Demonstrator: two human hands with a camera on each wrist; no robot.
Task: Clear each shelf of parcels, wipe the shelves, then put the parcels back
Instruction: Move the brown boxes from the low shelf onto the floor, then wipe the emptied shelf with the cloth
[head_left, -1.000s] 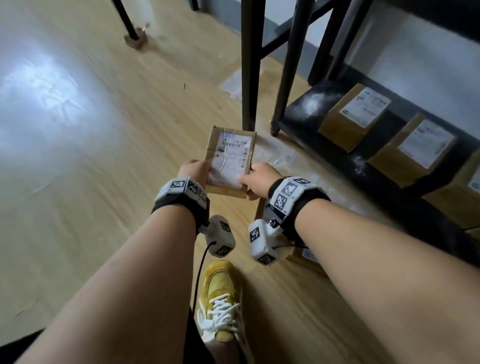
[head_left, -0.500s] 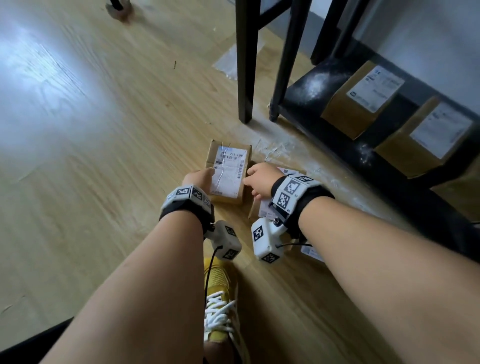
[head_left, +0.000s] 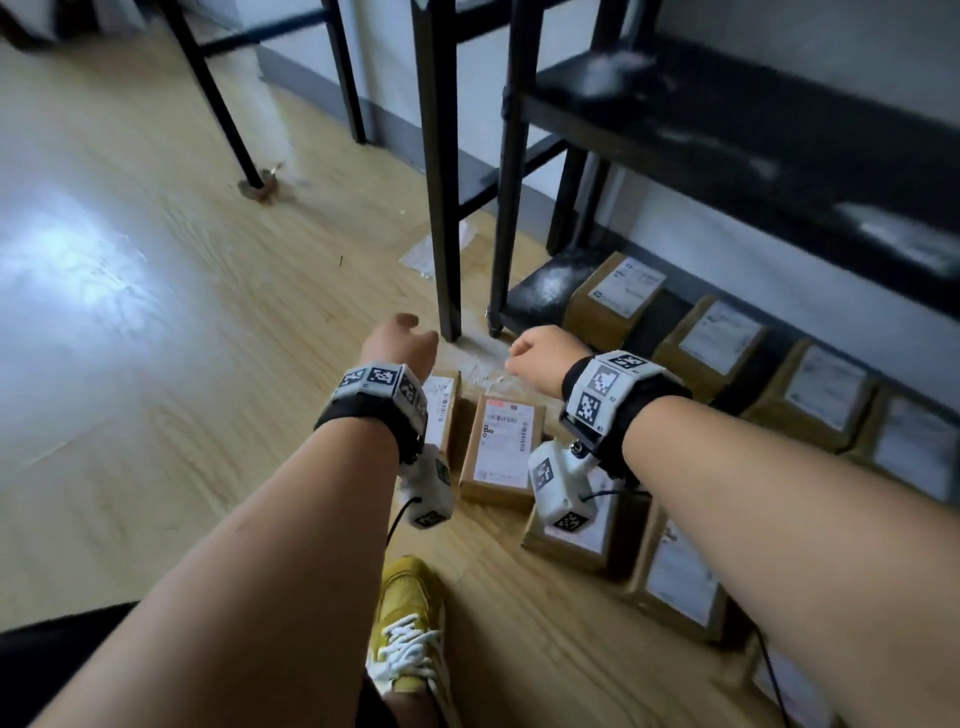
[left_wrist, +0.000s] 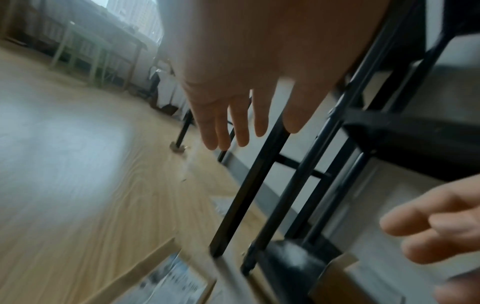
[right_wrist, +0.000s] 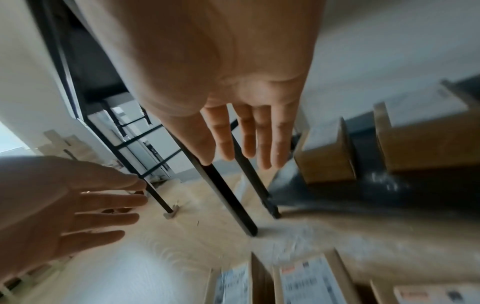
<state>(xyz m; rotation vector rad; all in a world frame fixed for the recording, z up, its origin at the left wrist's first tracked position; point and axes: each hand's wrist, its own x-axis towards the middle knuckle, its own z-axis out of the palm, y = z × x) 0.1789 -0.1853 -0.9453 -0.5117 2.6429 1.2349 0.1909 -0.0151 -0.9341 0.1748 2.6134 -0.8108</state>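
Several brown parcels with white labels lie on the wooden floor; one parcel (head_left: 501, 451) lies between my wrists, and the one just set down (head_left: 442, 408) is half hidden under my left wrist. My left hand (head_left: 400, 345) hovers above them, fingers straight and empty (left_wrist: 233, 127). My right hand (head_left: 540, 353) is also empty, with fingers extended (right_wrist: 249, 142). More parcels, such as the nearest one (head_left: 615, 299), stand in a row on the dusty black bottom shelf (head_left: 540, 291). The black shelf above (head_left: 727, 130) is bare and streaked with dust.
Black metal legs (head_left: 441, 208) of the rack stand just beyond my hands. My yellow shoe (head_left: 410, 618) is on the floor below my arms. Further parcels (head_left: 675, 577) lie on the floor to the right. Bare floor stretches to the left.
Both hands lowered the parcel to the floor, let go of it and lifted away with fingers straightened. The view has tilted up toward the rack.
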